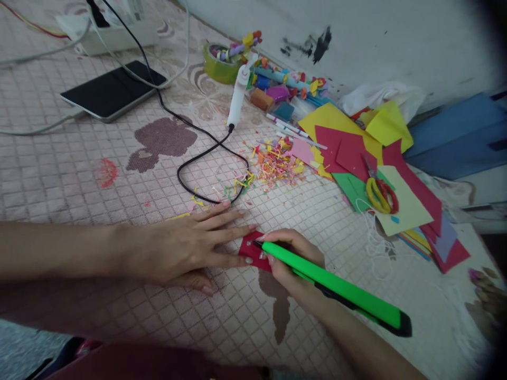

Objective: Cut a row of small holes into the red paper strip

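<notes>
My left hand point(198, 245) lies flat on the tablecloth with its fingers spread. Its fingertips rest on the left edge of a small red piece of paper or foam point(246, 255), which bears small pale marks. In my right hand point(299, 258) is a long bright green box cutter point(336, 277) with a black end cap. Its dark pointed tip touches the red piece or is just above it, close to my left fingertips. Part of the red piece is hidden by both hands.
Colourful scraps point(279, 163) lie ahead, beside a white corded tool point(238, 97) with a looped black cable. Scissors point(380, 195) rest on coloured sheets point(340, 142) at right. A tape roll point(222, 66) stands by the wall. A dark tablet-like device point(113, 89) lies at left, near a power strip point(119, 39).
</notes>
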Motion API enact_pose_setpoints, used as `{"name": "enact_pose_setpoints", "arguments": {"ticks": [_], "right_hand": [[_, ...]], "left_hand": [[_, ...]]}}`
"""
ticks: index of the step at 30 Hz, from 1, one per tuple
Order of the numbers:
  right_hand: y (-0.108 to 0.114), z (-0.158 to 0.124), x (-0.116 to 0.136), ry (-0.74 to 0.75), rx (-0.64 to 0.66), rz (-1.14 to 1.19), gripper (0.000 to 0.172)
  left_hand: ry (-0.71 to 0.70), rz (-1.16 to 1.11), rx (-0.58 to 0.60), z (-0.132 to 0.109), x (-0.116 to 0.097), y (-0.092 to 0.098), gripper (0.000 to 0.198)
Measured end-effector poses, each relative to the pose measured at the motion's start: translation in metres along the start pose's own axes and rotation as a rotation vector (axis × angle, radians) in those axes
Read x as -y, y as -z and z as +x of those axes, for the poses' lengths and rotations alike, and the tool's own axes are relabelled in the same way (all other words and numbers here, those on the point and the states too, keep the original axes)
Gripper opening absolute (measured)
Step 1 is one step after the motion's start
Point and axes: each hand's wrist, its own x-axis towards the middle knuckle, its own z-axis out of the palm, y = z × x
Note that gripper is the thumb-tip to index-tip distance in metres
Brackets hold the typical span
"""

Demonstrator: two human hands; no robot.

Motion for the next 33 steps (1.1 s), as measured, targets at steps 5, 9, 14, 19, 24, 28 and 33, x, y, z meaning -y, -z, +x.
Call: {"name": "enact_pose_setpoints", "arguments": {"ticks": [5, 9, 14, 19, 24, 28, 33], "right_hand": [[-0.0019, -0.0011, -0.0005, -0.003, -0.013, -0.002, 0.023], [-0.0039, -0.0011, -0.0006, -0.012, -0.023, -0.007, 0.022], [-0.001, 0.0016, -0.0005, -0.019, 0.036, -0.001, 0.025], [0.0044, 0.0014, -0.0009, -0.019, 0.063, 0.032, 0.023], [0.005, -0.0016, -0.003, -0.028, 0.044, 0.057, 0.023], [0.003, -0.0012, -0.0034, -0.015, 0.052, 0.044, 0.025], [0.0027, 0.0001, -0.0028, -0.007, 0.052, 0.025, 0.024]], "left_hand": [[0.023, -0.02, 0.001, -0.0006, -0.0003, 0.0004, 0.067], [0.017, -0.032, -0.008, -0.0012, 0.0002, -0.0006, 0.066], [0.02, -0.009, -0.003, -0.0004, 0.0001, -0.0022, 0.068], [0.014, 0.008, -0.005, 0.0005, -0.0009, -0.0017, 0.066], [0.017, -0.005, 0.001, 0.0, -0.0015, -0.0008, 0.065], [0.031, -0.021, 0.01, 0.0, -0.0013, -0.0007, 0.066], [0.026, -0.028, 0.003, 0.0004, -0.0006, -0.0011, 0.067]]}}
